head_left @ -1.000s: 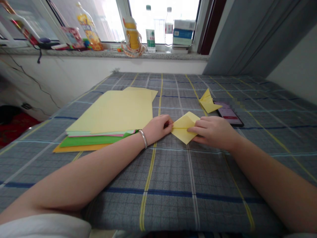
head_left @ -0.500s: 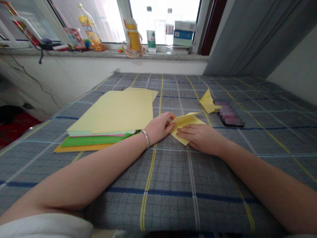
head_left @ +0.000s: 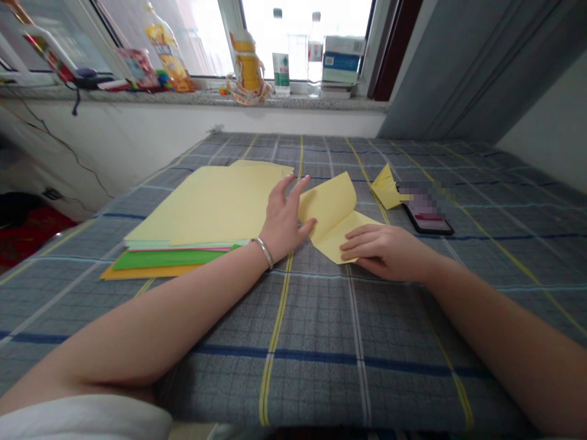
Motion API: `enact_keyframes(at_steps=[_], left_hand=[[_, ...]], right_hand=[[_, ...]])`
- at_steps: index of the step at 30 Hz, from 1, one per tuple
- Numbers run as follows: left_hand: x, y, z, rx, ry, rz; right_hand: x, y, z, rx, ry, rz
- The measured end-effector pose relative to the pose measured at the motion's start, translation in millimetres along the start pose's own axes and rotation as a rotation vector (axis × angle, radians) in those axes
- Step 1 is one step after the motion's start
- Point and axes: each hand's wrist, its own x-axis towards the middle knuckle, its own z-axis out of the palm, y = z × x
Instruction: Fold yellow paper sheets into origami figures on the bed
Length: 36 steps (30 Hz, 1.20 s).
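Note:
A sheet of yellow paper (head_left: 332,205) lies half unfolded on the checked cloth, its upper flap standing up and curling along a crease. Beside its left edge is my left hand (head_left: 285,217), fingers spread and raised, the thumb at the paper near the crease; a silver bangle (head_left: 265,253) circles that wrist. My right hand (head_left: 383,249) lies with outstretched fingers on the lower right part of the sheet, pressing it to the cloth. Farther right, a small folded yellow paper piece (head_left: 386,187) sits next to a phone (head_left: 426,211), whose screen is blurred out.
Left of my hands lies a stack of coloured paper (head_left: 211,201), yellow on top with green and orange below. The windowsill (head_left: 183,98) behind holds a juice bottle (head_left: 167,52), a yellow flask (head_left: 246,61), clear bottles and a box (head_left: 342,61). A grey curtain (head_left: 458,67) hangs at right.
The upper flap of the yellow sheet has swung up and away, opening the fold. My left hand has let go and spread its fingers; my right hand has slid slightly right.

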Motion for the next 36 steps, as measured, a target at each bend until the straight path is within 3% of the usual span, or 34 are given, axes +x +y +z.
enact_keyframes(at_steps=[10,18,26,36], left_hand=[[-3.2,12.7,-7.0,0.063,-0.371,0.043],[-4.6,15.7,-8.4,0.09,-0.48,0.118],[-7.8,12.7,-4.4,0.044,-0.54,0.296],[-10.2,12.0,-1.6,0.002,-0.579,0.263]], right_hand=[[-3.0,0.5,-5.7,0.243,-0.046,0.148],[-1.7,-4.1,-10.9,0.16,-0.136,0.393],[4.4,-1.5,3.3,0.057,-0.018,0.569],[11.3,1.4,17.5,-0.091,-0.035,0.76]])
